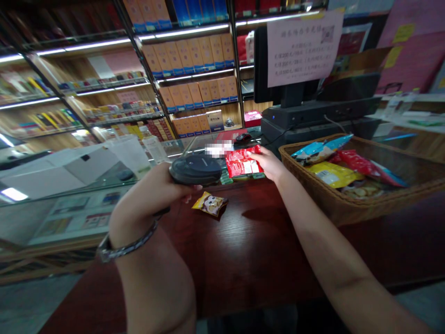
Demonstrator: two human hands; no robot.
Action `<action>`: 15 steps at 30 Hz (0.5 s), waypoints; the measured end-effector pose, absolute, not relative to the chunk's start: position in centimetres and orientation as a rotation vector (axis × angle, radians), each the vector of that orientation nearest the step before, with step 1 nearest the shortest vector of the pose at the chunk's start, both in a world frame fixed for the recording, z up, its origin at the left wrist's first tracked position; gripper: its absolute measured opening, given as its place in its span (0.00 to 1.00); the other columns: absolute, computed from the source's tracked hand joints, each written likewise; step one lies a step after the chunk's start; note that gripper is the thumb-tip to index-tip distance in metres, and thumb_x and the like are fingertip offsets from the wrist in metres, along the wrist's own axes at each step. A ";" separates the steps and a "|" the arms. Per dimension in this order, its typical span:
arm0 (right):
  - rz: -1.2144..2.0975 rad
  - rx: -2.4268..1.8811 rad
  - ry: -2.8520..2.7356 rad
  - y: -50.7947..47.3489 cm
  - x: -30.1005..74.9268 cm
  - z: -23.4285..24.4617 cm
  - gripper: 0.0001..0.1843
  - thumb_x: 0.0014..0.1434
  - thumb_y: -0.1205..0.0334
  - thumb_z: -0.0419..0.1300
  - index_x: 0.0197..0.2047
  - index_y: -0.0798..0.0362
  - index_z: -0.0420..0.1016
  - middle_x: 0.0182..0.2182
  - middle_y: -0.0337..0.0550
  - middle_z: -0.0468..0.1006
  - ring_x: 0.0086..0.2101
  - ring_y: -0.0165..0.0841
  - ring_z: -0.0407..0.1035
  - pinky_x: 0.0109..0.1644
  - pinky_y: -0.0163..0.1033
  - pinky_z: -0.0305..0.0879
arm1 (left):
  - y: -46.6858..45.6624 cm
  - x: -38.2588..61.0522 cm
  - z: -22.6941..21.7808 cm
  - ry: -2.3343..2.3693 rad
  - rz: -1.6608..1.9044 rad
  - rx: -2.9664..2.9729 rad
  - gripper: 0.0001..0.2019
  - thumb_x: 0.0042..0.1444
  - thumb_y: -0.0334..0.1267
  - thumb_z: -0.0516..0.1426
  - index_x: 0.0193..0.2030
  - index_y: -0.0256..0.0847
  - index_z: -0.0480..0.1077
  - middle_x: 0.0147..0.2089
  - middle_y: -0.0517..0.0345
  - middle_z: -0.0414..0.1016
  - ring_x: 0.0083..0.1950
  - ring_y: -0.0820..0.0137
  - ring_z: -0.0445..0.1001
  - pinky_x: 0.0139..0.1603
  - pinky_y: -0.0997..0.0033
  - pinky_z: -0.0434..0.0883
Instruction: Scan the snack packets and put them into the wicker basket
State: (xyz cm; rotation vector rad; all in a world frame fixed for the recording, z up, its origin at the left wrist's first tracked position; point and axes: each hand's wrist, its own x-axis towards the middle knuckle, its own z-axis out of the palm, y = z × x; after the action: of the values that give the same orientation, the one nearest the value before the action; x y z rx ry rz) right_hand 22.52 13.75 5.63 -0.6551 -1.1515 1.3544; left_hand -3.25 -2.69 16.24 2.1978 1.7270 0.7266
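Note:
My left hand (153,195) is shut around a black handheld barcode scanner (195,169), whose head points toward the red packet. My right hand (266,162) pinches a red snack packet (241,163) by its right side, holding it just above the counter. The scanner nearly touches the packet's left edge. A small yellow snack packet (210,204) with a cartoon face lies on the dark red wooden counter (239,250), just below the scanner. A metal bracelet (127,243) circles my left wrist.
A wicker basket (306,185) of assorted snack packets stands at the counter's right. Behind it are a monitor (285,69) with a paper notice (301,48) and a till unit. A glass display case (69,204) lies left, with lit shelves of boxed goods (189,60) behind.

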 end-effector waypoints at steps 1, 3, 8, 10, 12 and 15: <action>1.344 -0.648 -1.152 13.7 22.5 5.7 0.13 0.50 0.63 0.69 0.38 0.54 0.73 0.31 0.39 0.81 0.32 0.35 0.77 0.44 0.46 0.76 | -2.7 -3.2 16.3 1.730 0.724 2.196 0.13 0.45 0.44 0.64 0.35 0.37 0.79 0.28 0.56 0.80 0.37 0.63 0.75 0.41 0.65 0.74; 1.320 -0.666 -1.157 13.7 22.4 5.7 0.13 0.50 0.62 0.69 0.38 0.54 0.74 0.32 0.40 0.81 0.33 0.35 0.77 0.45 0.45 0.75 | -2.8 -3.2 16.3 1.729 0.727 2.196 0.14 0.45 0.43 0.64 0.37 0.37 0.79 0.30 0.55 0.80 0.35 0.64 0.74 0.40 0.65 0.73; 1.104 -0.780 -1.252 13.6 22.8 6.7 0.12 0.55 0.61 0.63 0.42 0.54 0.74 0.36 0.42 0.81 0.36 0.35 0.76 0.47 0.47 0.74 | -3.1 -3.0 16.3 1.691 0.767 2.197 0.14 0.42 0.41 0.64 0.38 0.39 0.79 0.36 0.55 0.82 0.39 0.63 0.76 0.47 0.63 0.73; 0.740 -0.830 -1.375 12.8 23.6 7.7 0.14 0.58 0.61 0.60 0.47 0.53 0.75 0.41 0.45 0.81 0.41 0.36 0.75 0.52 0.49 0.71 | -3.1 -3.0 16.3 1.689 0.797 2.193 0.15 0.43 0.42 0.64 0.39 0.39 0.79 0.36 0.56 0.81 0.41 0.62 0.76 0.49 0.61 0.73; 0.271 -0.922 -1.464 11.7 24.8 8.9 0.17 0.61 0.63 0.56 0.53 0.51 0.75 0.49 0.48 0.78 0.50 0.39 0.72 0.61 0.52 0.64 | -3.2 -3.0 16.3 1.690 0.815 2.187 0.16 0.43 0.42 0.64 0.39 0.39 0.79 0.33 0.56 0.80 0.41 0.61 0.76 0.50 0.60 0.73; -0.233 -1.226 -1.395 10.5 26.6 9.8 0.23 0.64 0.66 0.50 0.60 0.48 0.72 0.61 0.51 0.69 0.65 0.45 0.56 0.68 0.65 0.46 | -3.3 -2.9 16.5 1.698 0.814 2.172 0.16 0.42 0.41 0.64 0.40 0.39 0.79 0.35 0.55 0.81 0.42 0.60 0.76 0.51 0.58 0.73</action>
State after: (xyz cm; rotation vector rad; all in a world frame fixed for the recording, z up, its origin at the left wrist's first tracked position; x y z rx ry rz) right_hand 26.56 10.53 9.80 -1.2261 -1.3948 -0.2329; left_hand -2.90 -3.28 16.47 2.1722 1.6980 0.8141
